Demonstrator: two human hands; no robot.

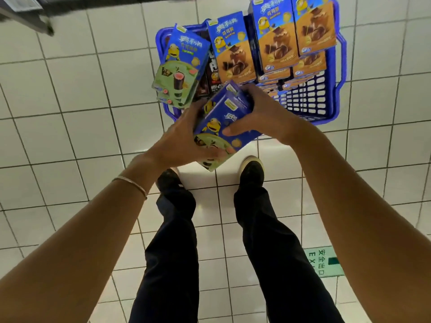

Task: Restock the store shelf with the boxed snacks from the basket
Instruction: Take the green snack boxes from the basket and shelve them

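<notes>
Both hands are engaged on one load. The left hand (183,139) grips the held boxes (217,127) from the left side, with the thumb lying across the green lower face. The right hand (265,113) grips the same load from the right: its fingers curl over the far end and its thumb presses on the blue face. The load is at least two blue-and-green cartons stacked face to face; the exact count cannot be told. It is tilted and held clear of the floor, over the near left corner of the basket (310,99).

The basket is blue plastic with a mesh wall and stands on the tiled floor (70,113), far from the feet. Contents noted:
- green boxes (179,66), leaning at the left side;
- dark boxes (211,75), just right of them and partly hidden;
- orange boxes (235,57), upright at centre, with more of the same stacked at the right, reaching the far rim.

A thin bracelet (130,183) is on the left wrist. Two dark shoes (251,171) and dark trousers (172,252) show below the hands. A green exit sticker (324,262) lies on the floor at near right. A dark fixture (23,15) at far left is too blurred to identify.
</notes>
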